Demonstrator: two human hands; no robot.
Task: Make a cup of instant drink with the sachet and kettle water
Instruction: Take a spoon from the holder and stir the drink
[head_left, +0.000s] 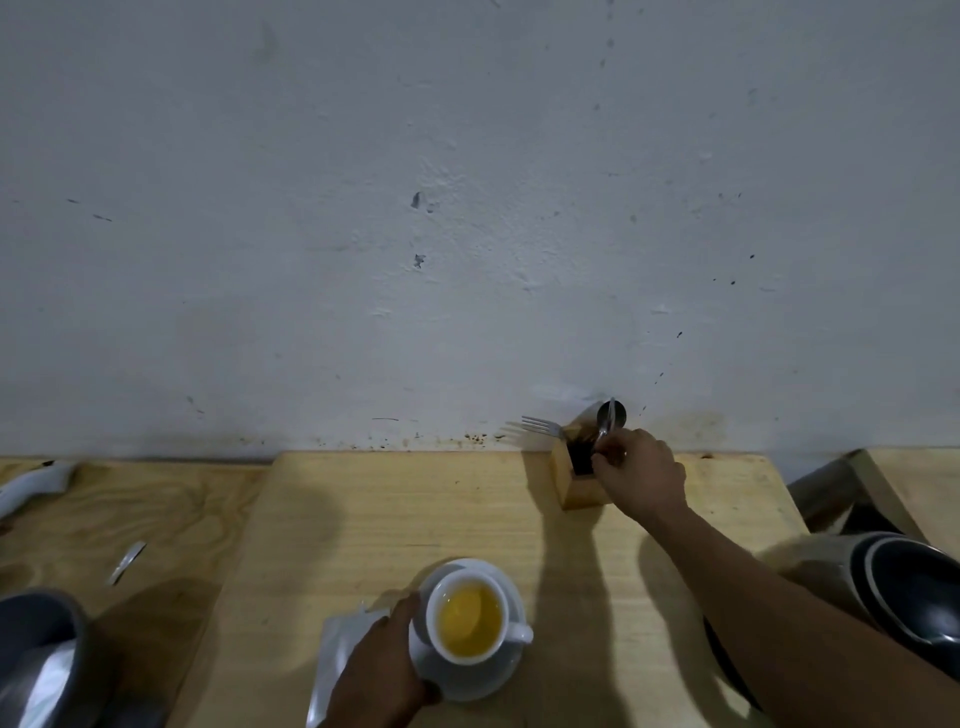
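A white cup (470, 616) holding yellow-orange liquid stands on a white saucer (498, 675) at the near middle of the wooden table. My left hand (382, 670) grips the saucer's left edge, resting over a silver sachet (340, 644) that lies flat beside it. At the far side, my right hand (641, 475) is closed on the handle of a metal spoon (609, 418) that stands bowl-up in a wooden cutlery holder (569, 483) by the wall. A fork (540, 427) leans out of the same holder to the left.
A torn silver strip (126, 562) lies on the left board. A grey container (41, 654) sits at the near left corner. Dark bowls (914, 587) stack at the right edge. A white object (31, 486) lies far left. The wall closes off the back.
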